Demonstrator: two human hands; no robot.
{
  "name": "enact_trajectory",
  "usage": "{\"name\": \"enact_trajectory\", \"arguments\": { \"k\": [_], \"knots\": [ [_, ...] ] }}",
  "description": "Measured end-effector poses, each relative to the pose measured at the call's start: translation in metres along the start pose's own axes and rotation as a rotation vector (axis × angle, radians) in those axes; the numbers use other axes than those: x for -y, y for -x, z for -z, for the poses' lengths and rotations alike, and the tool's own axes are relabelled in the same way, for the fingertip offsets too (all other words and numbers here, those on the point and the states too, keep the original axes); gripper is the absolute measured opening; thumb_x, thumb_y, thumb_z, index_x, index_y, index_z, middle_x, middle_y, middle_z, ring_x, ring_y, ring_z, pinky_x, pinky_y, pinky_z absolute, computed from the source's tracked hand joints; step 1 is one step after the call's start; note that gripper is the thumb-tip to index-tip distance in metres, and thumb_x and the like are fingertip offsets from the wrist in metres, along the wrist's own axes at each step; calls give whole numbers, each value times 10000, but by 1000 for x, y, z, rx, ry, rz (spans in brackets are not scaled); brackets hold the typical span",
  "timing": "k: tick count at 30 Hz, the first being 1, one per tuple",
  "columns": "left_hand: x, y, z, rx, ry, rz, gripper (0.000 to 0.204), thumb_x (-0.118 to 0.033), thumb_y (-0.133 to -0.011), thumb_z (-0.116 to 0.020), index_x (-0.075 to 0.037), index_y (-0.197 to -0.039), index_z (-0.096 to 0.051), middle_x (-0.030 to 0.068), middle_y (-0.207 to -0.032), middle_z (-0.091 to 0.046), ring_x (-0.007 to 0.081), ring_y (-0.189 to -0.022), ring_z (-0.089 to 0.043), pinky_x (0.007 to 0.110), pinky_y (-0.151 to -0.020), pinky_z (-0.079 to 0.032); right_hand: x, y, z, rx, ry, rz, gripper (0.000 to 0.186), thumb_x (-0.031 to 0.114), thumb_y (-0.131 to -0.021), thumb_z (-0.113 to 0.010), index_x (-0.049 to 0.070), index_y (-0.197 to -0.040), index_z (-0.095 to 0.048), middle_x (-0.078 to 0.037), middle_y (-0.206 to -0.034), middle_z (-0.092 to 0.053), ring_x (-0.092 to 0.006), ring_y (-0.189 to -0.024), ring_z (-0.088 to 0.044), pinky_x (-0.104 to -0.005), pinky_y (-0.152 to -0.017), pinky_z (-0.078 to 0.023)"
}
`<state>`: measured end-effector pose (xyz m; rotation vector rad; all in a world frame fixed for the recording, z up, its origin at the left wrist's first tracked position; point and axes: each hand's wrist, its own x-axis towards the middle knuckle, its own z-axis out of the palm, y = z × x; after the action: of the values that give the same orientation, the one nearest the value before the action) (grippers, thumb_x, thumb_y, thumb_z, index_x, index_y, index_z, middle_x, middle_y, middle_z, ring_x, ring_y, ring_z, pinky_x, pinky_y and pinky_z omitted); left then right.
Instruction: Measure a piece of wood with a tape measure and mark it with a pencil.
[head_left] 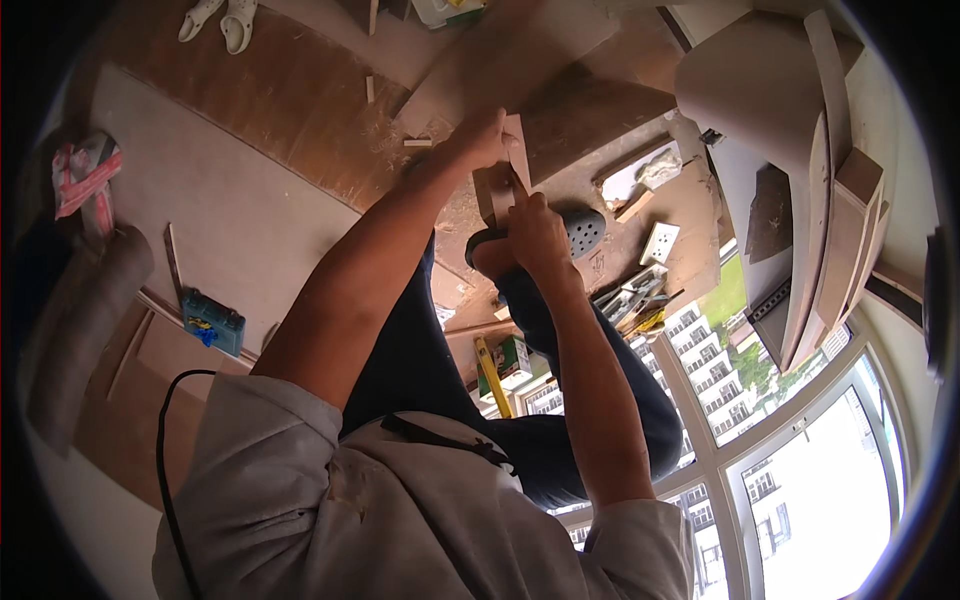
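Observation:
My left hand (485, 138) is closed on the upper part of a pale wooden piece (517, 150), standing at the middle of the head view. My right hand (537, 228) is just below it, fingers wrapped round a thin, dark tool (518, 184) whose tip meets the wood. Most of that tool is hidden in the fist, so its kind does not show. A broader brown face of wood (495, 193) lies beside the tool. Under my hands is a dark clog with holes (584, 232) on my foot.
Wood shavings and offcuts (417, 142) litter the brown floor. A white socket strip (659, 243) and a tray of hand tools (635, 295) lie at the right, near the windows. A yellow level (493, 378) stands near my legs. Curved boards (770, 90) lean at the far right; a teal toolbox (212, 322) is at left.

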<state>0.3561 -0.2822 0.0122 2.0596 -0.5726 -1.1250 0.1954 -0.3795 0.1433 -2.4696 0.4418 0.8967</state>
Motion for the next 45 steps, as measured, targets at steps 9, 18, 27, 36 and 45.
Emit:
{"name": "enact_trajectory", "arguments": {
  "k": [9, 18, 27, 36, 45],
  "knots": [
    [35, 11, -3, -7, -47, 41, 570, -342, -883, -769, 57, -1232, -561, 315, -1241, -616, 448, -1200, -604, 471, -993, -487, 60, 135, 86, 186, -217, -375, 211, 208, -1038, -469, 16, -1039, -557, -259, -1015, -653, -477, -844, -705, -539, -729, -591],
    [16, 5, -7, 3, -57, 36, 560, -324, -882, -766, 51, -1244, -562, 304, -1243, -623, 441, -1184, -618, 465, -987, -498, 18, 1, 7, 37, -1, -24, 216, 167, -1025, -476, -9, -1036, -601, -286, -1031, -639, -458, -876, -713, -534, -754, -593],
    [3, 6, 5, 16, 48, 73, 590, -311, -879, -780, 72, -1266, -552, 332, -1251, -609, 466, -1196, -602, 475, -984, -491, 27, 62, 28, 22, -65, -96, 224, 140, -1013, -502, -22, -1119, -615, -267, -1002, -642, -461, -807, -715, -531, -694, -600],
    [47, 12, -1, -38, -44, 23, 534, -322, -888, -773, 70, -1176, -553, 316, -1185, -632, 458, -1148, -623, 477, -955, -499, 51, 108, 64, 114, -110, -124, 247, 219, -1028, -485, -6, -1033, -586, -317, -992, -649, -500, -848, -704, -581, -769, -571],
    [15, 5, -11, -37, 20, 29, 508, -319, -879, -778, 56, -1156, -577, 314, -1149, -633, 458, -1133, -632, 481, -945, -502, 20, -21, 6, 107, 15, -138, 232, 196, -1017, -491, -15, -1039, -583, -299, -990, -664, -477, -865, -709, -523, -750, -605]
  ]
}}
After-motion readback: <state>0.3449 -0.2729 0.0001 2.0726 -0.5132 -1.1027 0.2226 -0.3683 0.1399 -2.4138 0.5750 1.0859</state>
